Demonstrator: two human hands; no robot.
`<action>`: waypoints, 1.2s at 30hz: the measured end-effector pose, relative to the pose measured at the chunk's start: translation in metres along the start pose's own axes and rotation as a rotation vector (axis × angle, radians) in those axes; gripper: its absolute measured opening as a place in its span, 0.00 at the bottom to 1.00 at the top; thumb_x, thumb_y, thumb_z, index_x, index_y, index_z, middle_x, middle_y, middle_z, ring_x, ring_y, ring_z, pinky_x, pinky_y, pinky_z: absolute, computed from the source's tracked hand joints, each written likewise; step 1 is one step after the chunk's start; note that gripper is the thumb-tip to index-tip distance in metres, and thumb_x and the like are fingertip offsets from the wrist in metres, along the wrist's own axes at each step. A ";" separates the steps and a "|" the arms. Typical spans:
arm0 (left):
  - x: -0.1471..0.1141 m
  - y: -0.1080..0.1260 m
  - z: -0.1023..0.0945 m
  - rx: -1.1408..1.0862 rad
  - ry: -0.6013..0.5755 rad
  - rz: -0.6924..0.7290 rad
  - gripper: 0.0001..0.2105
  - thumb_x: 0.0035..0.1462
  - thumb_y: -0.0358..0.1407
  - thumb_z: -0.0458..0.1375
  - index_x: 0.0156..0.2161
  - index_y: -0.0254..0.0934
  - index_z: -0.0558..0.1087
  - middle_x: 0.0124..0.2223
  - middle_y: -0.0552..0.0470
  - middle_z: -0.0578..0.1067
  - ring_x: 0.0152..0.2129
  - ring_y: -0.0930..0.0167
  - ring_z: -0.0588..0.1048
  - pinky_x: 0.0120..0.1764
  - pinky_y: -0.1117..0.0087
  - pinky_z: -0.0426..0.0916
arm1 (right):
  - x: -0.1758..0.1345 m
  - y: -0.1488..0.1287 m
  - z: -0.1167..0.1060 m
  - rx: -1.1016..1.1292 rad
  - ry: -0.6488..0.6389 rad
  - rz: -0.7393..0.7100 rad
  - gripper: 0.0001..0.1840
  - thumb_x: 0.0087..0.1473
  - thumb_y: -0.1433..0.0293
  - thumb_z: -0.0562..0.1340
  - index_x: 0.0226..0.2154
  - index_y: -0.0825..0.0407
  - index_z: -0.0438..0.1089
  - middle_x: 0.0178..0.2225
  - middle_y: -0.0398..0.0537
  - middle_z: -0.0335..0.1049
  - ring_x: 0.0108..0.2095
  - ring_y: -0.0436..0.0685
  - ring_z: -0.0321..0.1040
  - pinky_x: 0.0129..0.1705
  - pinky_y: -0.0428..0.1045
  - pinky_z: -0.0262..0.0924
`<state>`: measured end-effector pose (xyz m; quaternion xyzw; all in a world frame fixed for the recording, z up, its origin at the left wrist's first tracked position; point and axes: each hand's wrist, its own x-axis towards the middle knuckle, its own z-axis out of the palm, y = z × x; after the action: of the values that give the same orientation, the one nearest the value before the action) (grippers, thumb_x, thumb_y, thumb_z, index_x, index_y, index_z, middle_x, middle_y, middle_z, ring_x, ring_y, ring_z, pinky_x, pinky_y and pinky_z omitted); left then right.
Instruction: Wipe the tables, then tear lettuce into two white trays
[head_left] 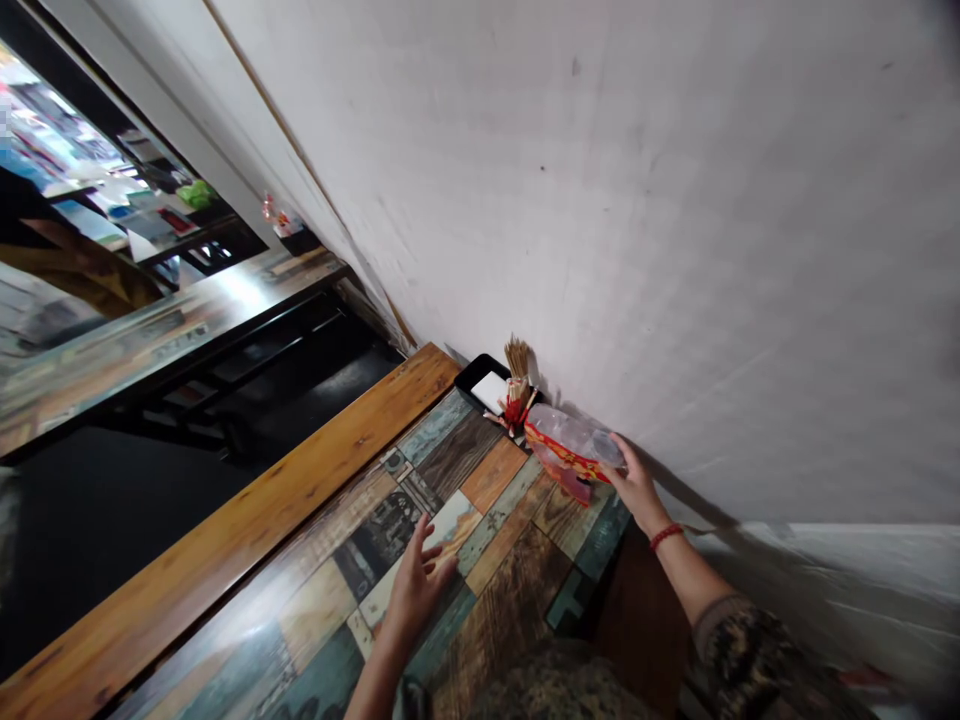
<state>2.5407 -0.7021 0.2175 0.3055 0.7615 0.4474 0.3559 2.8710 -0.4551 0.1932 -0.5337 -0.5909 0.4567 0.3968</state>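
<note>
My right hand (636, 490) is closed on the near end of a clear plastic pack with a red-and-yellow band (574, 440). It is by the wall, at the table's far right corner; what it contains I cannot make out. My left hand (420, 580) hovers over the patchwork-patterned table (495, 475), fingers apart and nothing in them. Just beyond the pack, a bundle of thin wooden sticks (517, 358) stands upright, with red-and-white wrapped pieces (516, 405) around its base. Beside it lies a black tray (469, 375) with a white stack (491, 390) in it.
A grey-white wall (675, 250) borders the table. Along the table's left side runs a wooden bench (300, 510). Farther left is another patterned table (187, 310) with a small dark holder (300, 240) by the wall. A person in dark clothing (45, 230) is at the far left.
</note>
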 end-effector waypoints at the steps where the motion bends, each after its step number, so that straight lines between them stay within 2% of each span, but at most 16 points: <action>1: 0.001 0.001 0.001 -0.005 -0.003 0.004 0.40 0.45 0.48 0.64 0.63 0.41 0.57 0.57 0.38 0.69 0.42 0.60 0.78 0.40 0.57 0.76 | 0.001 0.002 0.004 -0.052 0.040 -0.005 0.39 0.49 0.53 0.64 0.60 0.52 0.59 0.60 0.58 0.61 0.59 0.64 0.59 0.62 0.62 0.53; 3: 0.003 0.002 0.004 -0.002 -0.015 0.010 0.41 0.46 0.48 0.64 0.63 0.40 0.56 0.57 0.36 0.68 0.41 0.61 0.78 0.40 0.58 0.76 | 0.003 0.003 0.011 -0.100 0.104 0.012 0.39 0.49 0.52 0.62 0.59 0.54 0.61 0.59 0.60 0.62 0.60 0.65 0.59 0.62 0.62 0.52; 5: 0.005 0.002 0.007 0.015 -0.045 0.008 0.41 0.47 0.48 0.63 0.64 0.38 0.54 0.58 0.35 0.67 0.41 0.61 0.78 0.40 0.59 0.76 | 0.004 0.004 0.013 -0.081 0.114 0.048 0.40 0.48 0.52 0.63 0.59 0.54 0.60 0.59 0.60 0.62 0.59 0.64 0.60 0.61 0.60 0.54; 9: 0.005 -0.001 0.008 0.033 -0.069 -0.008 0.42 0.47 0.48 0.62 0.64 0.38 0.53 0.58 0.35 0.66 0.42 0.62 0.78 0.40 0.60 0.75 | 0.000 0.005 0.006 -0.021 0.106 0.100 0.47 0.42 0.53 0.67 0.61 0.52 0.57 0.59 0.57 0.63 0.57 0.64 0.63 0.58 0.58 0.59; 12: 0.003 -0.006 0.006 0.036 -0.062 -0.001 0.42 0.47 0.48 0.63 0.64 0.39 0.53 0.58 0.36 0.66 0.42 0.62 0.78 0.41 0.59 0.75 | -0.007 0.008 0.000 -0.044 0.150 0.113 0.49 0.40 0.53 0.69 0.61 0.52 0.56 0.59 0.58 0.61 0.58 0.65 0.61 0.59 0.58 0.58; 15: 0.000 -0.011 0.003 0.031 -0.061 -0.014 0.41 0.48 0.49 0.62 0.64 0.40 0.53 0.57 0.36 0.67 0.39 0.62 0.79 0.40 0.58 0.75 | -0.016 0.013 -0.004 -0.038 0.182 0.142 0.48 0.40 0.54 0.69 0.61 0.50 0.57 0.60 0.57 0.60 0.59 0.65 0.60 0.60 0.59 0.57; 21: -0.005 -0.012 0.002 0.027 -0.057 -0.018 0.43 0.46 0.50 0.63 0.64 0.38 0.52 0.58 0.36 0.66 0.40 0.63 0.78 0.41 0.59 0.75 | -0.022 0.023 -0.006 0.128 0.202 0.140 0.46 0.40 0.56 0.69 0.60 0.50 0.58 0.60 0.56 0.61 0.55 0.63 0.65 0.54 0.56 0.63; 26: -0.014 -0.008 0.005 -0.012 -0.039 -0.027 0.42 0.45 0.51 0.63 0.63 0.39 0.55 0.56 0.38 0.67 0.38 0.65 0.78 0.41 0.60 0.75 | -0.008 0.023 0.015 0.160 0.270 0.110 0.39 0.42 0.56 0.67 0.56 0.50 0.62 0.56 0.55 0.66 0.53 0.61 0.67 0.55 0.56 0.63; 30: -0.024 -0.007 0.005 -0.015 -0.016 -0.013 0.41 0.45 0.51 0.63 0.62 0.38 0.57 0.54 0.38 0.70 0.37 0.65 0.79 0.40 0.59 0.75 | -0.002 0.023 0.027 0.287 0.363 0.164 0.40 0.39 0.57 0.69 0.54 0.53 0.61 0.54 0.58 0.68 0.50 0.60 0.69 0.53 0.55 0.64; 33: -0.031 -0.011 0.002 0.006 0.012 -0.025 0.43 0.44 0.53 0.63 0.62 0.37 0.56 0.53 0.37 0.70 0.37 0.63 0.79 0.40 0.59 0.75 | -0.005 0.029 0.022 0.350 0.376 0.200 0.41 0.37 0.57 0.70 0.53 0.55 0.62 0.51 0.58 0.70 0.49 0.60 0.70 0.52 0.55 0.64; 36: -0.038 -0.018 -0.001 0.019 0.025 -0.036 0.43 0.43 0.54 0.63 0.62 0.39 0.56 0.53 0.39 0.71 0.37 0.63 0.79 0.41 0.59 0.75 | -0.013 0.037 0.010 0.307 0.341 0.178 0.38 0.37 0.57 0.71 0.51 0.53 0.65 0.52 0.56 0.70 0.51 0.61 0.68 0.54 0.56 0.63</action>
<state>2.5584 -0.7402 0.2116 0.2896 0.7754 0.4374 0.3514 2.8729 -0.4685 0.1555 -0.5865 -0.3896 0.4776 0.5255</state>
